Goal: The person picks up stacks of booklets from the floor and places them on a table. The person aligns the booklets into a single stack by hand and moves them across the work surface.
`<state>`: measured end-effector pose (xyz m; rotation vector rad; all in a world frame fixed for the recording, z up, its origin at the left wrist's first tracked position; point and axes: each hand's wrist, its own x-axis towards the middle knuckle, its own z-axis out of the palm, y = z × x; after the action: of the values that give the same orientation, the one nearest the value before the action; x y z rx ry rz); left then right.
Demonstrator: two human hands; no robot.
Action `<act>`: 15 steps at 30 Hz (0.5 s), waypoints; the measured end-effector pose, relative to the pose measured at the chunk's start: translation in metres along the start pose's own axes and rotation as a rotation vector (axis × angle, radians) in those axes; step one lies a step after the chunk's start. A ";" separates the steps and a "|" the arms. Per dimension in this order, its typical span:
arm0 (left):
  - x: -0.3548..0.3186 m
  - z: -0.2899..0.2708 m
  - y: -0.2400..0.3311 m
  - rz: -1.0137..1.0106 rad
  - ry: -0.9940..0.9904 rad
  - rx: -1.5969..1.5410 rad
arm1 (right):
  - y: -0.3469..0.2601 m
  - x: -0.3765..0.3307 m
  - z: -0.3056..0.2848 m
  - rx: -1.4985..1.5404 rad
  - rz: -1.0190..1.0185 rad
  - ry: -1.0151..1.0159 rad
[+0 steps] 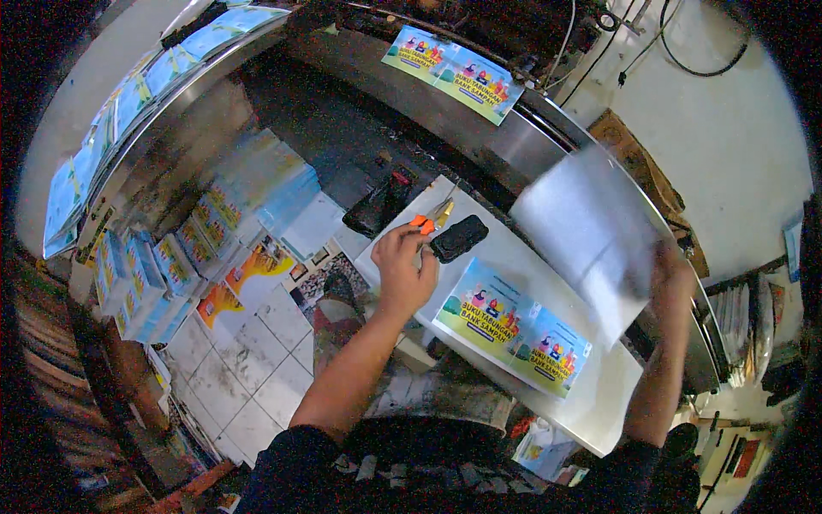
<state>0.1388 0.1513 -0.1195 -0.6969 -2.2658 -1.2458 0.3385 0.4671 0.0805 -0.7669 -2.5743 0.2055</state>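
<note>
On the floor at the far left, stacks of colourful booklets (184,253) stand close together, probably in piles so that they are easy to count and stay tidy. Further right, the left grip (402,270) rests at the edge of the desk (612,398); its fingers are loosely bent, the thumb stands apart, and I see nothing held in it. Just beyond its fingertips lies a tool with orange handles (420,224), and beside this the black phone (460,238), both perhaps put at this end to leave the middle free. Next, a printed sheet (514,330) lies flat with its picture upward, maybe so that the print can be looked at; it is between the two grips, apart from both. Above the desk's right part, a white sheet (586,236) is blurred; the right grip (674,278) seems closed on its right edge, though I cannot tell the exact finger position.
</note>
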 end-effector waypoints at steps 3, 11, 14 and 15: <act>0.002 0.005 0.005 0.011 0.004 -0.042 | 0.016 0.057 -0.014 -0.089 -0.246 0.450; 0.003 0.006 0.010 0.001 -0.010 -0.059 | 0.050 0.051 0.083 -0.168 -0.262 -0.001; 0.001 -0.003 0.007 -0.010 -0.011 -0.023 | 0.010 -0.013 0.090 -0.025 -0.125 -0.227; 0.001 -0.001 0.008 -0.009 -0.015 -0.030 | 0.003 -0.038 0.088 -0.102 -0.295 -0.258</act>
<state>0.1430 0.1543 -0.1136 -0.7096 -2.2691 -1.2853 0.3288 0.4474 -0.0131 -0.4063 -2.9223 0.0858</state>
